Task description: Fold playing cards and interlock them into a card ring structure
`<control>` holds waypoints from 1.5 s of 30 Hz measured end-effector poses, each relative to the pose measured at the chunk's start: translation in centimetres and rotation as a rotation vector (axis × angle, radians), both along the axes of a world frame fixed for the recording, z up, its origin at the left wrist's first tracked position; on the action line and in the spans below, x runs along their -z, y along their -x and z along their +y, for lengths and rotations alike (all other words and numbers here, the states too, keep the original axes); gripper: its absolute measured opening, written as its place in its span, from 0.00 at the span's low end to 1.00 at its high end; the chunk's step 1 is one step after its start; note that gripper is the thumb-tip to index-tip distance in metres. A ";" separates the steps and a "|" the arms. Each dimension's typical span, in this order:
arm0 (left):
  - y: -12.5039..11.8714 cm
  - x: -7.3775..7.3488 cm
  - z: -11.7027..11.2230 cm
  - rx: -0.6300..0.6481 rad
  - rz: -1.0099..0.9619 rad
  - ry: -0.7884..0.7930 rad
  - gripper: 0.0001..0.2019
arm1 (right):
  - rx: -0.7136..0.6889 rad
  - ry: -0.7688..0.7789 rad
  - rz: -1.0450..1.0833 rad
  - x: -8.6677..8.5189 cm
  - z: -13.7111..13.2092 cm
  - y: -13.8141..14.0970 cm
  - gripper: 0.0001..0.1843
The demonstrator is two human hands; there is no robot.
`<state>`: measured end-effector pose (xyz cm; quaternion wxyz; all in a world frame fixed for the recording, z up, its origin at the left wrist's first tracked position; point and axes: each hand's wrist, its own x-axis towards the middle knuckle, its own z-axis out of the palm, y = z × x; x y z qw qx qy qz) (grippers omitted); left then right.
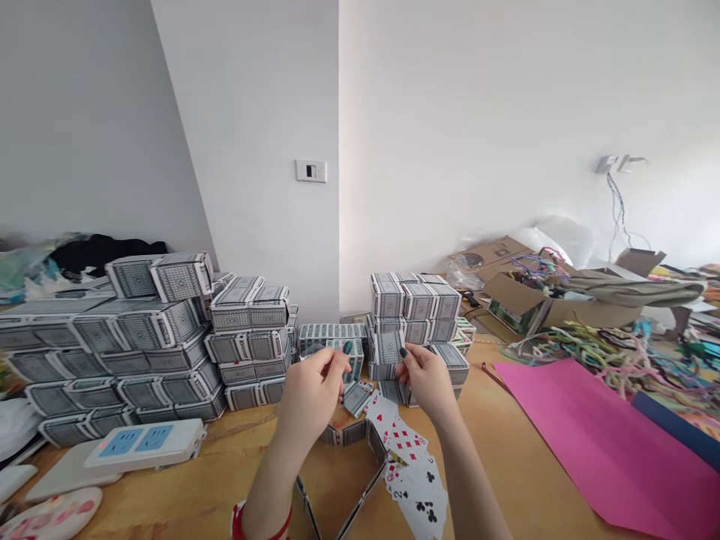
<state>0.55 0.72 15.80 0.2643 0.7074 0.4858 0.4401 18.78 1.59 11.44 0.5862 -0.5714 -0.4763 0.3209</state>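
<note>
My right hand pinches a grey-backed playing card between thumb and fingers, in front of a stack of card-covered blocks. Beside it on the left, my left hand is closed with thumb against forefinger; anything inside it is hidden. Just below its fingertips is another grey-backed card. Fanned face-up playing cards spread over the wooden table between my forearms. Near my left forearm stands an angular outline of upright folded cards.
More card-covered blocks are piled at the left, behind a white power strip. A green-patterned block row stands at the middle back. Pink paper, tangled cords and an open cardboard box lie at the right.
</note>
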 end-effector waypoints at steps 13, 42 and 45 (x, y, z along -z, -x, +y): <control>1.3 -0.3 0.3 -0.074 0.149 -0.018 0.18 | -0.195 0.553 -0.583 5.7 2.7 -1.6 0.15; 1.3 0.2 0.6 -0.029 0.346 -0.061 0.17 | -0.362 0.613 -0.799 8.6 2.7 -0.3 0.43; 1.3 0.2 0.6 -0.035 0.376 -0.061 0.17 | -0.295 0.567 -0.844 8.8 3.0 0.0 0.36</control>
